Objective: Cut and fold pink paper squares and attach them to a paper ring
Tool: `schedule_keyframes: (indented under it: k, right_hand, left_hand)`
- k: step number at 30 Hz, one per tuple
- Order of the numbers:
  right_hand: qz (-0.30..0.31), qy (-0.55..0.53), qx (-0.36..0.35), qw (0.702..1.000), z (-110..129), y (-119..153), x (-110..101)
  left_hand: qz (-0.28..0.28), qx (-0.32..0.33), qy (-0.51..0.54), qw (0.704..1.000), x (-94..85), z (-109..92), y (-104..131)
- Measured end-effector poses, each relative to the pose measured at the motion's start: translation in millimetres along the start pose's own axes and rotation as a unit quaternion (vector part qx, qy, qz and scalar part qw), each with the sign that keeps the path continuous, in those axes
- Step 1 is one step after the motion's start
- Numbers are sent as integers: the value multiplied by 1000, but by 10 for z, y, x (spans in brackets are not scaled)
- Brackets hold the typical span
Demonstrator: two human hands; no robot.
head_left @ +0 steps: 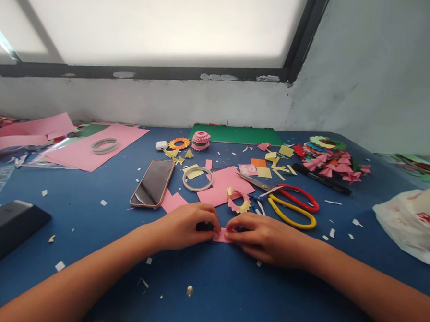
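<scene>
A small pink paper piece (222, 235) lies low over the blue table between my two hands. My left hand (193, 225) pinches its left end with thumb and forefinger. At the other end, the fingers of my right hand (264, 235) press on it and partly cover it. Just beyond my fingers sits a ring of folded pink and yellow paper (238, 200). Scissors with red and yellow handles (291, 205) lie half open beyond my right hand. Larger pink paper sheets (219, 185) and a roll of tape (197, 179) are farther back.
A phone (153, 183) lies left of the tape, with a white earbud case (161, 145) behind it. At the right are a black marker (322, 178), a pile of folded paper shapes (330, 157) and a plastic bag (416, 222). A dark block (15, 229) stands at left; paper scraps are scattered about.
</scene>
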State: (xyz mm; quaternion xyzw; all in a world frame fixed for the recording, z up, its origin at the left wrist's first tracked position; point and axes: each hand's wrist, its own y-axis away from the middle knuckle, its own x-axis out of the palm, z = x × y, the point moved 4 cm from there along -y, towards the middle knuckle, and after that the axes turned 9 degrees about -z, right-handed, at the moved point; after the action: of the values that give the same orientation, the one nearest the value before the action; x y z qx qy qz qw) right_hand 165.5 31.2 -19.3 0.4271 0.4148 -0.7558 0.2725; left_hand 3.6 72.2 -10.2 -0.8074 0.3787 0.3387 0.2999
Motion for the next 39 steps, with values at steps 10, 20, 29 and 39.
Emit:
schedule_keyframes:
  k: [10,20,29,39]
  right_hand:
    - [24,-78,37,996,-30,24,-87]
    - [31,-83,35,995,-42,33,-67]
    - [33,-89,38,995,-25,31,-84]
    - [12,-22,23,999,39,14,-44]
  left_hand:
    - [2,11,-9,1000,-8,6,5]
    - [6,51,-82,995,-5,-36,26]
    - [-1,65,-94,993,-4,-29,38]
    - [13,147,-235,961,73,-283,55]
